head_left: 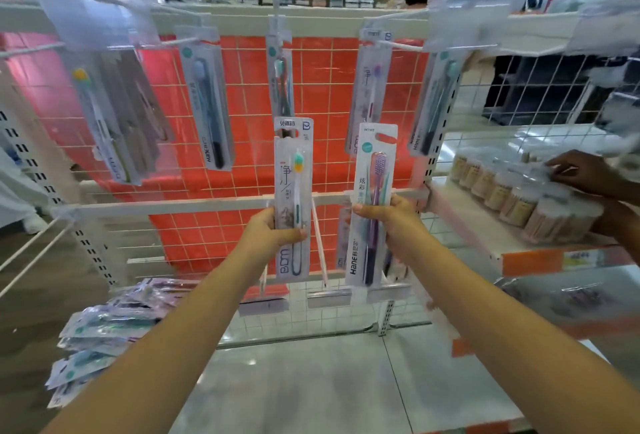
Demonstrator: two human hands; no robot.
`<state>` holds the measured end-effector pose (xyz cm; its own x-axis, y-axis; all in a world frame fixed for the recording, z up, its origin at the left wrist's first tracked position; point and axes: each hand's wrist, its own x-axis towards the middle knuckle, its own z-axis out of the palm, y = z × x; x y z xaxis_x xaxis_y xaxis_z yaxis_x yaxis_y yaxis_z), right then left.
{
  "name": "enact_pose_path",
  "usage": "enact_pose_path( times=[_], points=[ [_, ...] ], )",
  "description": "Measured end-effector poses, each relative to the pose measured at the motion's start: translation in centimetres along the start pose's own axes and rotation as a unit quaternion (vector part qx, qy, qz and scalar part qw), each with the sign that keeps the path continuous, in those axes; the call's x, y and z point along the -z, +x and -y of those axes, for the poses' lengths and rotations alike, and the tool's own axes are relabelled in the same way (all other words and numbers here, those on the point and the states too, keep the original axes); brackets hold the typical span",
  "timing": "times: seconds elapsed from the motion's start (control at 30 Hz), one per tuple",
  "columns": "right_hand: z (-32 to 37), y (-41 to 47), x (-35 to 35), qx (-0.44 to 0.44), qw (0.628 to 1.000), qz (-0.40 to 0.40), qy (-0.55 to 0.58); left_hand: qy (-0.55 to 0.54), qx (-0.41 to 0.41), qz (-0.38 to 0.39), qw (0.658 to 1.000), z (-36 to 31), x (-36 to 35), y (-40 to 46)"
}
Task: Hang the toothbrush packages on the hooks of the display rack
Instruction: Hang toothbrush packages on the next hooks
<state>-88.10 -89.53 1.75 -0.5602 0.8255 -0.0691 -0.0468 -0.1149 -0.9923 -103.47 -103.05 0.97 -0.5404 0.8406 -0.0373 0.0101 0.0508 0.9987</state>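
Note:
My left hand (273,232) grips a toothbrush package (293,170) with a green-and-yellow brush head, held upright in front of the wire display rack (242,94). My right hand (391,222) grips a second package (374,177) with a purple brush, also upright, just right of the first. Both packages are level with the rack's lower crossbar (173,206). A bare hook (319,243) sticks out between my hands. Several packages hang from the upper row of hooks, among them a blue one (207,104) and a purple one (369,87).
A pile of toothbrush packages (100,329) lies on the low shelf at lower left. Another person's hand (585,174) reaches over jars (512,198) on the shelf at right. Price-tag holders (329,296) hang at the tips of the lower hooks.

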Motion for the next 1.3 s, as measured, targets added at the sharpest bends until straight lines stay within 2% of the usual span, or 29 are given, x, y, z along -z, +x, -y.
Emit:
enact_pose_path(
  times=[0.27,0.7,1.03,1.13,1.3],
  points=[
    [0.3,0.8,2.7,-0.003,1.000,-0.009,-0.012,0.013,0.000,-0.021,1.000,-0.5,-2.7,0.4],
    [0.0,0.0,3.3,-0.026,0.998,0.050,0.011,0.002,0.025,-0.035,0.999,0.8,-3.8,-1.8],
    [1.8,-1.2,-1.4,-0.036,0.994,0.097,-0.025,-0.028,0.001,-0.073,0.997,-0.4,-1.0,-4.2],
    [1.4,-2.4,-2.7,-0.036,0.993,0.108,-0.044,0.006,-0.005,-0.061,0.998,-0.5,0.8,-5.4],
    [1.0,-4.9,-5.5,-0.021,0.995,0.084,-0.041,0.014,0.003,-0.067,0.998,-0.9,5.8,-7.0]
  ],
)
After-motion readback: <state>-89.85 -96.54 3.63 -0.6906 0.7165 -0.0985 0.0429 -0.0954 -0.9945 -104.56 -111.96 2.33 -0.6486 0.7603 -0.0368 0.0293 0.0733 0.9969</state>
